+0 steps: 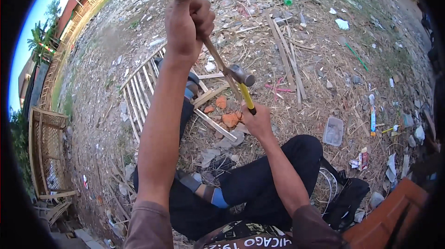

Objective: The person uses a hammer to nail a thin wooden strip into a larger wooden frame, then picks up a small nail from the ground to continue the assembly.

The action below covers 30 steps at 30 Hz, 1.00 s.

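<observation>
Raised at the upper middle, my left hand (189, 24) is closed round a thin wooden strip (214, 53). The strip slants down to the right, its lower end close to my right hand. My right hand (258, 120) grips a hammer (246, 92) by its yellow and black handle. The grey hammer head (243, 75) overlaps the strip in view; whether they touch I cannot tell. Beyond my left forearm lies a slatted wooden frame (139, 86). Broken orange brick pieces (230, 119) and a pale wooden batten (215, 125) are on the ground below the strip.
Long wooden strips (283, 54) lie on the littered ground ahead. A clear plastic tub (333, 131) with small contents, probably nails, sits right of my knee. A black bag (350, 198) and a reddish-brown panel (387, 216) are at lower right. A lattice wooden piece (48, 151) stands left.
</observation>
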### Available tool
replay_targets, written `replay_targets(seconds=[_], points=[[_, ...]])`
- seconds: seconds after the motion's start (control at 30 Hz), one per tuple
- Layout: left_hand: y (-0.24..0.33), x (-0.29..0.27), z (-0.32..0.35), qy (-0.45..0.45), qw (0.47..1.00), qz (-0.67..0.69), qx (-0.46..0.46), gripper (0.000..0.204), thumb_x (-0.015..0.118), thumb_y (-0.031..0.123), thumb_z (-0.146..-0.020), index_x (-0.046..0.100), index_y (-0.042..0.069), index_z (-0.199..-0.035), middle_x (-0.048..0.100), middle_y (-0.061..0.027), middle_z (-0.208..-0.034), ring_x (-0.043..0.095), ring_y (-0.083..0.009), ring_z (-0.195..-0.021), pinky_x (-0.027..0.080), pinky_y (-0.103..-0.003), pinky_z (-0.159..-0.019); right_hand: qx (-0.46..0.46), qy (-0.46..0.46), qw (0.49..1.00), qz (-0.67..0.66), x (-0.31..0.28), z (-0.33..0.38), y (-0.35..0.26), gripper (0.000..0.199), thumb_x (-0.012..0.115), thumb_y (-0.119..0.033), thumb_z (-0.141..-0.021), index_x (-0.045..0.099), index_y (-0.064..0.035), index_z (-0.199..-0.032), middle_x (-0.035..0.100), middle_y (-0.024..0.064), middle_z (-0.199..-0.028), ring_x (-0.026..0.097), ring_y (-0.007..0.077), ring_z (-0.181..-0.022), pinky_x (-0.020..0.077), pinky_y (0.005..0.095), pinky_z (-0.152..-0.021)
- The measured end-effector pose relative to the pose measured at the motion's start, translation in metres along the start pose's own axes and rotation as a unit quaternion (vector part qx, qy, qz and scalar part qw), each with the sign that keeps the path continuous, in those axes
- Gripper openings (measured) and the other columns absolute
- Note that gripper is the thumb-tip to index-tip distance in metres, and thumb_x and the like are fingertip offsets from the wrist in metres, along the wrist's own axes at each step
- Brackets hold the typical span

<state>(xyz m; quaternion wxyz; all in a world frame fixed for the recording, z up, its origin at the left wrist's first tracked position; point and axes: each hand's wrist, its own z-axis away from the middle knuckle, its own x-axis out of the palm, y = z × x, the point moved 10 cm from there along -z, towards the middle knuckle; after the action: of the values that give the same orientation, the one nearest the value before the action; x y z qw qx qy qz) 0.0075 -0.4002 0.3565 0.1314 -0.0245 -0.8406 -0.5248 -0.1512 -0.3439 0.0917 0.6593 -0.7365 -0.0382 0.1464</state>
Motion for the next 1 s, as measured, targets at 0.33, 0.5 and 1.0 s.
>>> replay_targets(seconds=[0.33, 0.5, 1.0], points=[[0.002, -0.005, 0.000, -0.014, 1.000, 0.001, 0.010, 0.059, 0.046, 0.061, -0.099, 0.024, 0.020, -0.063, 0.017, 0.0079, -0.054, 0.014, -0.0061, -0.045, 0.011, -0.027, -0.041, 0.000, 0.010, 1.000, 0.012, 0.000, 0.001, 0.002, 0.020, 0.063, -0.015, -0.089, 0.061, 0.0038, -0.081, 0.052, 0.0137, -0.055, 0.048, 0.0190, -0.049, 0.0399, 0.0380, -0.051], [0.000, -0.002, -0.001, -0.015, 1.000, -0.001, 0.007, 0.058, 0.045, 0.061, -0.099, 0.025, 0.020, -0.063, 0.018, 0.0079, -0.054, 0.014, -0.0059, -0.045, 0.011, -0.027, -0.041, 0.008, 0.022, 1.000, 0.009, 0.002, 0.008, 0.020, 0.021, 0.064, -0.015, -0.089, 0.062, 0.0045, -0.082, 0.052, 0.0120, -0.055, 0.047, 0.0160, -0.049, 0.0395, 0.0360, -0.051], [-0.030, -0.039, -0.007, 0.000, 0.983, 0.181, -0.029, 0.054, 0.050, 0.061, -0.098, 0.029, 0.022, -0.066, 0.021, 0.0066, -0.051, 0.019, -0.0082, -0.039, 0.017, -0.026, -0.037, 0.008, 0.017, 0.999, 0.026, -0.001, -0.003, 0.009, 0.018, 0.063, -0.014, -0.090, 0.065, 0.0036, -0.087, 0.052, 0.0136, -0.055, 0.048, 0.0140, -0.049, 0.0402, 0.0364, -0.051]])
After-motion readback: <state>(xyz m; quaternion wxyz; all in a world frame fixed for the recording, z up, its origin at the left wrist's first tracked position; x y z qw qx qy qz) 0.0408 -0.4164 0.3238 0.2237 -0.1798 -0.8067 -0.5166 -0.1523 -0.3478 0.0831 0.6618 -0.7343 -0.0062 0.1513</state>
